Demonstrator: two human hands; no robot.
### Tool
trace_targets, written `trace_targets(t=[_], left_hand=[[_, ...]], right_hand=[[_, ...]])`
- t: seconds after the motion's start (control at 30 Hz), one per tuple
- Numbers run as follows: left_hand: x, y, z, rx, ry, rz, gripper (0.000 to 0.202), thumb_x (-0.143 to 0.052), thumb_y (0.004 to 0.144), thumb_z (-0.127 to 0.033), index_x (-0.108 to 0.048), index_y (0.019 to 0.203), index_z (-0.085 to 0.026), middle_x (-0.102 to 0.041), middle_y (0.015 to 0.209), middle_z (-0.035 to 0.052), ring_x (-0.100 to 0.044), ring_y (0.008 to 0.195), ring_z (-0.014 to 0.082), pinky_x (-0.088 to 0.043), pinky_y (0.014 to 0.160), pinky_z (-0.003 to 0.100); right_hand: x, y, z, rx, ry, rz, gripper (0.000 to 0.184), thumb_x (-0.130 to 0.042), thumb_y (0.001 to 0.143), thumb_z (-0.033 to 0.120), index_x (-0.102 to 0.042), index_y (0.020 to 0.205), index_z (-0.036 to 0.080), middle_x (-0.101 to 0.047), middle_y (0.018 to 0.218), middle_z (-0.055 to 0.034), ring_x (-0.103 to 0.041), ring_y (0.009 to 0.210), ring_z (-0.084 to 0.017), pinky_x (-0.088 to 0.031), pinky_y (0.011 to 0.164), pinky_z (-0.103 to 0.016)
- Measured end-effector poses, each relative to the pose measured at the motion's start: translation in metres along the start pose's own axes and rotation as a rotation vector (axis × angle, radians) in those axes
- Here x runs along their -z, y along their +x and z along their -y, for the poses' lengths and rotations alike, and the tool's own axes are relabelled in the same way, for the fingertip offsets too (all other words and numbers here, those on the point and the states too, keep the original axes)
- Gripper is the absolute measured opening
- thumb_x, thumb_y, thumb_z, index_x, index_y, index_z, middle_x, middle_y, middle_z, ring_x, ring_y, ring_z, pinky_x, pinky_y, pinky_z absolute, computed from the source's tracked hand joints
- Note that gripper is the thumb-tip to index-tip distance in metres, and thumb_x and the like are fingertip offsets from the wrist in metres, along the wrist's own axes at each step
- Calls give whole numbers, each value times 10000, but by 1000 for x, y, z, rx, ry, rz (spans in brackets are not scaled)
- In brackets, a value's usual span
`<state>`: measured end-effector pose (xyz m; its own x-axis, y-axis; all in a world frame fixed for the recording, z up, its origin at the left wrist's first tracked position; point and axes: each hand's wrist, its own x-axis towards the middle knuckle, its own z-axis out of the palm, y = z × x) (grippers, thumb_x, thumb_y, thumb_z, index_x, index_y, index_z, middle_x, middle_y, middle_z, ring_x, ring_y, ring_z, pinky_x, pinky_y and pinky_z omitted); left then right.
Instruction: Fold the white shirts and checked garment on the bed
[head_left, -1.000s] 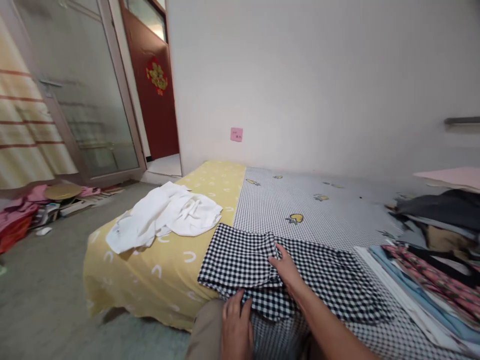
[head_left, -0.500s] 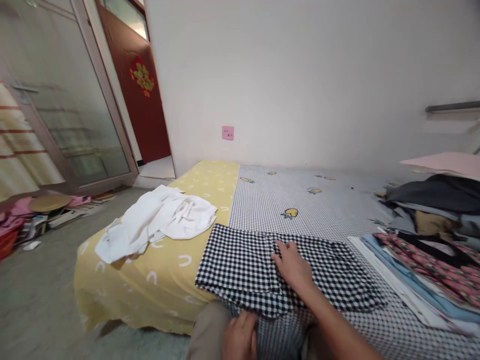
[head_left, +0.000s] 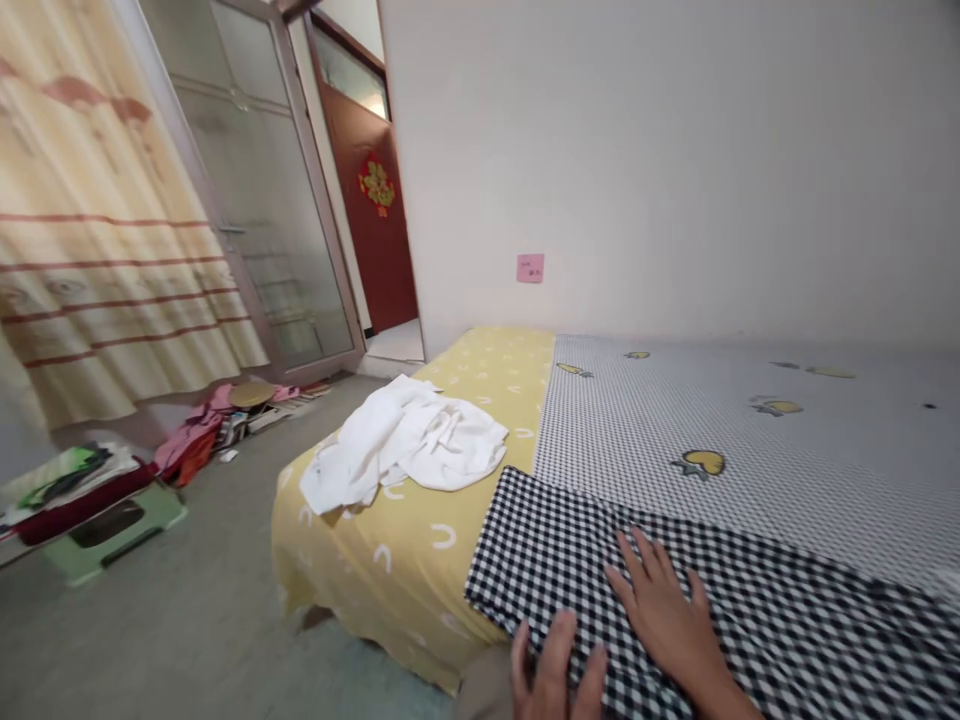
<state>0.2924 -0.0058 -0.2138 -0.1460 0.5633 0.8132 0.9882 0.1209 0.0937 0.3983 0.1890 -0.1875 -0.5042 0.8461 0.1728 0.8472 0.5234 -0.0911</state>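
Note:
A black-and-white checked cloth (head_left: 555, 530) lies spread on the bed; its left edge is straight and its right part runs out of view. Whether it is a garment I cannot tell. My right hand (head_left: 671, 615) rests palm down on its middle, fingers spread. My left hand (head_left: 559, 675) is low at the cloth's near edge, its fingers apart and partly cut off by the frame. To the left a crumpled white garment (head_left: 450, 440) lies on the yellow bed cover.
The bed has a yellow cover (head_left: 420, 540) and a grey checked sheet (head_left: 615, 430) with pineapple patches. At left, a green stool (head_left: 142, 520) bears folded cloths. More items lie by the curtain (head_left: 150, 300). A pink note (head_left: 530, 268) sticks to the wall.
My view has swung left, so the clothes pile at right is out of sight. The cloth's folded flap now lies flat, and my left hand has come up to its near edge.

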Motion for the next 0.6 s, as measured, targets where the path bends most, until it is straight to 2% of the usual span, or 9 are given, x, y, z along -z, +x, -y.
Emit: trace_targets(t=[0.1, 0.17, 0.2, 0.3, 0.4, 0.53, 0.6], left_hand=[[-3, 51, -1, 188, 59, 130, 658, -545, 948, -361, -309, 1555, -271, -454, 1559, 128, -451, 1427, 297, -410, 1151, 581], [-8, 76, 14, 275, 67, 254, 720, -493, 962, -483, -234, 1579, -216, -347, 1616, 132, -380, 1471, 302, -390, 1171, 576], [-11, 84, 26, 305, 70, 328, 715, -467, 966, -517, -254, 1572, -203, -351, 1613, 131, -379, 1472, 299, -393, 1172, 568], [-20, 87, 65, 324, 87, 522, 644, -430, 975, -536, -390, 1517, -190, -427, 1570, 125, -406, 1455, 300, -395, 1171, 575], [-27, 80, 91, 303, 101, 609, 585, -394, 995, -495, -398, 1510, -216, -393, 1588, 91, -371, 1474, 295, -351, 1186, 622], [-27, 90, 96, 329, 112, 683, 530, -348, 1015, -461, -347, 1522, -304, -371, 1599, 51, -342, 1488, 296, -289, 1180, 699], [-24, 101, 95, 363, 107, 736, 542, -306, 1015, -511, -324, 1526, -330, -345, 1611, 35, -301, 1506, 299, -240, 1187, 719]], right_hand=[[-4, 1, -3, 6, 6, -24, 721, -222, 937, 598, -407, 1538, 245, -287, 1646, -54, -249, 1511, -313, -196, 1184, -635], [-6, 1, -4, 1, 10, -16, 732, -216, 929, 614, -408, 1538, 256, -285, 1647, -50, -248, 1512, -313, -212, 1181, -637], [-7, 2, -4, -6, 17, -6, 733, -215, 927, 625, -401, 1541, 270, -284, 1647, -42, -247, 1513, -312, -223, 1179, -638], [-8, 2, -4, -24, 45, 37, 730, -216, 930, 654, -372, 1554, 308, -257, 1653, -9, -222, 1523, -307, -234, 1181, -640], [-6, 3, -4, -31, 58, 74, 727, -238, 929, 666, -357, 1559, 323, -233, 1654, 7, -207, 1526, -310, -237, 1181, -650], [-2, 3, -1, -31, 79, 50, 729, -248, 931, 680, -365, 1556, 321, -247, 1649, -7, -219, 1522, -322, -243, 1177, -659], [0, 1, 0, -24, 92, 44, 749, -232, 929, 699, -369, 1554, 312, -257, 1647, -18, -230, 1518, -327, -245, 1176, -662]])
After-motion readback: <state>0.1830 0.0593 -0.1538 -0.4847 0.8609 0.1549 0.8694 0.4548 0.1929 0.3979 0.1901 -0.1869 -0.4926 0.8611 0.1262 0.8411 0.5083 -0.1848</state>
